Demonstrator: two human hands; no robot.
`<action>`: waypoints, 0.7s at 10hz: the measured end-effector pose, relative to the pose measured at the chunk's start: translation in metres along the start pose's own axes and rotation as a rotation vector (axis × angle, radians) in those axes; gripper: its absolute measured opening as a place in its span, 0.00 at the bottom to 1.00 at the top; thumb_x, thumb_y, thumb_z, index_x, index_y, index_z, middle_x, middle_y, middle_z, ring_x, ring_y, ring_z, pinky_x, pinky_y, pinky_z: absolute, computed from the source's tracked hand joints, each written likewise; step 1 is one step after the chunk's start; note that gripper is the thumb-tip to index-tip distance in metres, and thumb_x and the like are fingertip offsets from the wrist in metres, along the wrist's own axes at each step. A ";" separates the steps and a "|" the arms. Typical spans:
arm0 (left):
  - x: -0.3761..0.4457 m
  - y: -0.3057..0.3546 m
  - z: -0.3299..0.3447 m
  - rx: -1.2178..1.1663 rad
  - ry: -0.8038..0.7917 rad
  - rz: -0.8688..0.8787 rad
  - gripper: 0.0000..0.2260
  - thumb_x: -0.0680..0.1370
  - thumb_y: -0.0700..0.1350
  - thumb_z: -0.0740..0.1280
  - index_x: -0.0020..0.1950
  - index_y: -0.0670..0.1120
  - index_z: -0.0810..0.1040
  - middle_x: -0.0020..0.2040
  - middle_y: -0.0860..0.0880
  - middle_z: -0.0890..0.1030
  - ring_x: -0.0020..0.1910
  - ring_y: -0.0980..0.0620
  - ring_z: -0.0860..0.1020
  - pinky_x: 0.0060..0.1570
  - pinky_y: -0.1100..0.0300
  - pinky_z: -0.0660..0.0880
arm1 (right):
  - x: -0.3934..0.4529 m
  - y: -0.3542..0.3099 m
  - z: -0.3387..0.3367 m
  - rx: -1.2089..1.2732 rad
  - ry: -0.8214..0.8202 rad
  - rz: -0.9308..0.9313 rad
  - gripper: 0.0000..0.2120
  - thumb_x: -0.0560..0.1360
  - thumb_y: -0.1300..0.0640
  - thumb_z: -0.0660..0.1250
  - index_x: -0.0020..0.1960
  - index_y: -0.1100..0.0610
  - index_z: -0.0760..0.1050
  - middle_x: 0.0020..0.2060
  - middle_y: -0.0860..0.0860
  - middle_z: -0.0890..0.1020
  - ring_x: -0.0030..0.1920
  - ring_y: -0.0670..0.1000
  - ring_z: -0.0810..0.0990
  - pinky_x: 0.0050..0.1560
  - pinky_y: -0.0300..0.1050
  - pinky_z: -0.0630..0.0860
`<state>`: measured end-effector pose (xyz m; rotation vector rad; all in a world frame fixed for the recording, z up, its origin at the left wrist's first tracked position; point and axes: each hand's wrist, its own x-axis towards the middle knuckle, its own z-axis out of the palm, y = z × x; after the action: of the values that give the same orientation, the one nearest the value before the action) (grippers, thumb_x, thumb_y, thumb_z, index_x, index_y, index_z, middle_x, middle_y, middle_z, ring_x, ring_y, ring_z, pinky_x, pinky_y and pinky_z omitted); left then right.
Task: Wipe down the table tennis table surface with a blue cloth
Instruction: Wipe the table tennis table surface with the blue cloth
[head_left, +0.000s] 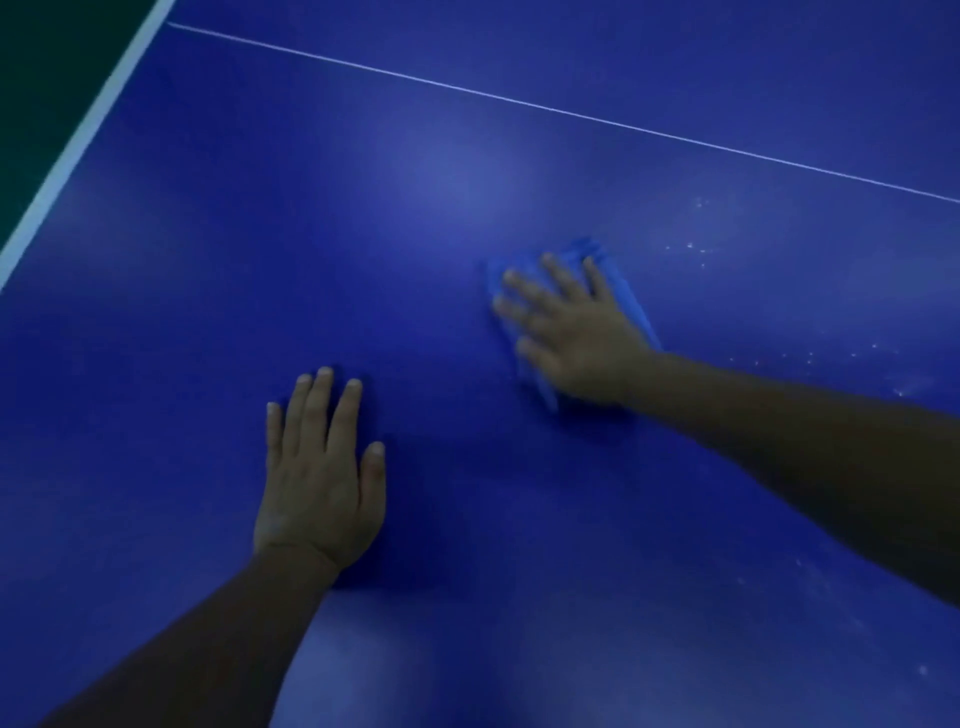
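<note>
The blue table tennis table (415, 218) fills the view. My right hand (571, 332) lies flat with spread fingers on a folded blue cloth (631, 301), pressing it onto the surface right of centre; the hand and cloth are motion-blurred. The cloth shows past the fingertips and along the hand's right side. My left hand (319, 467) rests palm down on the bare table at lower centre, fingers straight and together, holding nothing.
A thin white centre line (561, 110) runs diagonally across the far part of the table. The white edge stripe (78, 140) marks the table's left border, with dark green floor beyond it. Pale specks (696, 244) dot the surface right of the cloth.
</note>
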<state>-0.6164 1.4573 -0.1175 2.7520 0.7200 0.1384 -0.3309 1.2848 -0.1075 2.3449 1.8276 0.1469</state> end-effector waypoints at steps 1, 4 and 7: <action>-0.001 0.000 -0.001 -0.005 -0.011 0.019 0.27 0.82 0.54 0.51 0.78 0.42 0.65 0.79 0.40 0.61 0.80 0.42 0.54 0.79 0.44 0.44 | -0.066 -0.064 -0.011 0.010 -0.015 -0.181 0.33 0.84 0.39 0.44 0.77 0.63 0.61 0.80 0.54 0.54 0.81 0.56 0.45 0.74 0.74 0.37; -0.001 0.000 -0.002 -0.034 -0.036 0.020 0.28 0.82 0.55 0.49 0.77 0.42 0.66 0.80 0.41 0.60 0.81 0.43 0.52 0.79 0.41 0.46 | 0.016 0.023 -0.010 0.231 -0.062 0.341 0.29 0.79 0.39 0.47 0.79 0.44 0.58 0.79 0.49 0.62 0.79 0.61 0.56 0.73 0.75 0.51; 0.001 0.003 -0.006 -0.011 -0.065 0.007 0.31 0.80 0.58 0.48 0.78 0.42 0.65 0.80 0.41 0.59 0.81 0.42 0.52 0.79 0.41 0.46 | -0.124 -0.051 -0.017 0.138 -0.082 -0.463 0.23 0.83 0.44 0.54 0.77 0.45 0.66 0.77 0.50 0.66 0.78 0.64 0.58 0.73 0.74 0.52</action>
<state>-0.6155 1.4565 -0.1112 2.7350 0.6901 0.0546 -0.4131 1.1781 -0.0973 1.9008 2.3387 -0.1354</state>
